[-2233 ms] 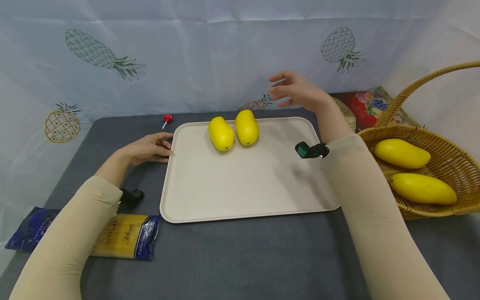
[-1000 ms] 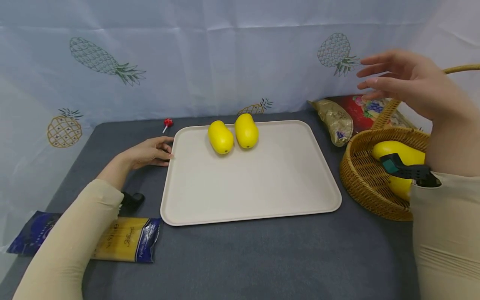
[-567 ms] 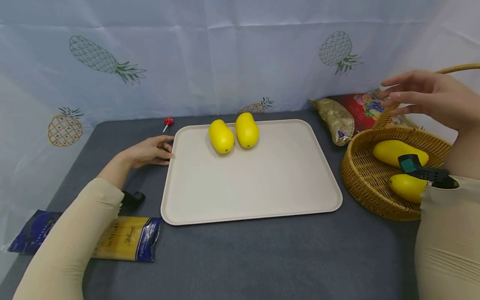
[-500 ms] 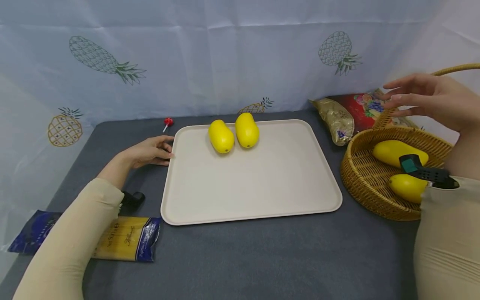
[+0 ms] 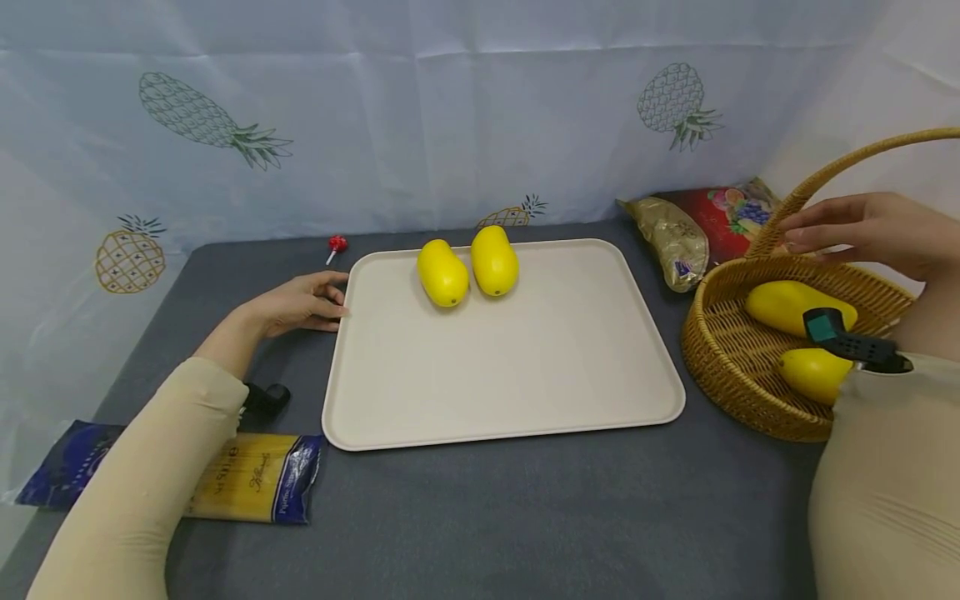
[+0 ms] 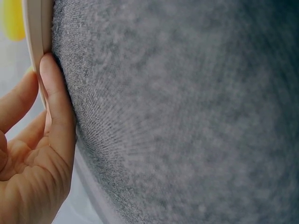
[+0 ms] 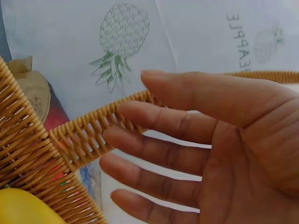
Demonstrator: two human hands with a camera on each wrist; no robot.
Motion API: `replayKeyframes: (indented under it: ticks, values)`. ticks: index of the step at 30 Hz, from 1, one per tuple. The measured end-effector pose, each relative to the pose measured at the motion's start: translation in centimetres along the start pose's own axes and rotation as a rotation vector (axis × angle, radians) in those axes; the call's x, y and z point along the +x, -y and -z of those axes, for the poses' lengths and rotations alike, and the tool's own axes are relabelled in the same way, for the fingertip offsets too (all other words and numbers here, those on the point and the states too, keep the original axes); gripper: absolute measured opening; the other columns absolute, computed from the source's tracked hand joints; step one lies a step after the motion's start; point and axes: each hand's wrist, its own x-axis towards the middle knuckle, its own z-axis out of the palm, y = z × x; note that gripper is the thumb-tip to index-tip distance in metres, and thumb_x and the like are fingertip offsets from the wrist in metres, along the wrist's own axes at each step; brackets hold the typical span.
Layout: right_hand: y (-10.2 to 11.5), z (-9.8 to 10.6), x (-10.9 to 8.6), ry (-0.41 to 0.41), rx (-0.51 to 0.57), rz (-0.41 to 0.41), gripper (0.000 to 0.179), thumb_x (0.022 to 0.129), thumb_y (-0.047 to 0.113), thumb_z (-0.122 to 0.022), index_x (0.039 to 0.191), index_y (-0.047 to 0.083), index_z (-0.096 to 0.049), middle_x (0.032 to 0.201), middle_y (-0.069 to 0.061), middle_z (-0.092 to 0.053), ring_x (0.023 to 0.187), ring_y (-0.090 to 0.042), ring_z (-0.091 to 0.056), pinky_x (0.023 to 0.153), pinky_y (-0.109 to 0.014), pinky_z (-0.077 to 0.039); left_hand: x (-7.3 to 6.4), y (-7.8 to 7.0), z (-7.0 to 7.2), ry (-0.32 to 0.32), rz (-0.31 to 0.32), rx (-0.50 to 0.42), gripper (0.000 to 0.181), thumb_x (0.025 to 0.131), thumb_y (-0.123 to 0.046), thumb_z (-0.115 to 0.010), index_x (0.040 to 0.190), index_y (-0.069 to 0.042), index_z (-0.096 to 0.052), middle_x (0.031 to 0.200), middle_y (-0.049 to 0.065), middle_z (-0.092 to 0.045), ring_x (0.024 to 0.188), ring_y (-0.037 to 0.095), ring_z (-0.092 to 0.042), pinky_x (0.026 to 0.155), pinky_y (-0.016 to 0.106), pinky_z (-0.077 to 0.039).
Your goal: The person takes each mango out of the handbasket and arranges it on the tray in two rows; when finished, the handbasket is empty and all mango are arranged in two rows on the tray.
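Observation:
My left hand (image 5: 296,304) holds the left rim of a pale rectangular tray (image 5: 495,375). In the left wrist view, the thumb and fingers (image 6: 57,100) meet the tray's edge (image 6: 38,28) from both sides. Two smooth yellow mangoes (image 5: 442,273) lie side by side near the tray's far edge. On the right, my right hand (image 5: 873,233) hovers over a wicker basket (image 5: 720,367), its fingers relaxed beside the basket handle (image 7: 91,133). Nothing is in its grasp. Two more yellow mangoes (image 5: 798,307) lie in the basket, the nearer one partly hidden by my forearm.
A gold packet (image 5: 670,242) and a red fruit-printed bag (image 5: 723,218) lie behind the basket. A red lollipop (image 5: 337,244) sits beyond my left hand. Under my left forearm is a pasta packet (image 5: 247,477). A pineapple-print cloth (image 5: 480,108) hangs behind the table.
My right hand has moved from above the tray's far side rightward to the basket, then lowered beside its handle. The left hand, the tray and its two mangoes have stayed put.

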Motion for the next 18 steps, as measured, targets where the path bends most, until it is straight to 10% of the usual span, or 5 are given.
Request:
replayKeyframes:
  ticks: [4, 10, 18]
  values:
    - [-0.7, -0.2, 0.3, 0.075, -0.015, -0.042, 0.056, 0.103, 0.044, -0.047, 0.143, 0.005, -0.048, 0.099, 0.034, -0.054, 0.082, 0.019, -0.052, 0.082, -0.035, -0.060, 0.0, 0.0, 0.0, 0.003, -0.001, 0.001, 0.083, 0.098, -0.015, -0.061, 0.160, -0.009, -0.006, 0.116, 0.004, -0.047, 0.094, 0.004, -0.062, 0.086, 0.022, -0.058]
    - [-1.9, -0.7, 0.5, 0.126, -0.054, -0.064, 0.071, 0.104, 0.045, -0.045, 0.148, -0.010, -0.035, 0.137, -0.026, -0.054, 0.095, 0.002, -0.059, 0.091, -0.056, -0.055, 0.0, 0.0, 0.0, 0.004, -0.006, 0.006, 0.083, 0.098, -0.016, -0.061, 0.160, -0.008, -0.006, 0.115, 0.004, -0.047, 0.094, 0.004, -0.062, 0.086, 0.022, -0.058]
    - [-2.3, -1.3, -0.2, 0.160, -0.045, -0.083, 0.071, 0.104, 0.042, -0.045, 0.146, -0.014, -0.033, 0.142, -0.040, -0.040, 0.118, -0.047, -0.051, 0.090, -0.056, -0.054, 0.0, 0.0, 0.2, 0.005, -0.010, 0.008, 0.083, 0.099, -0.016, -0.061, 0.160, -0.008, -0.005, 0.114, 0.002, -0.047, 0.093, 0.003, -0.061, 0.086, 0.022, -0.058]
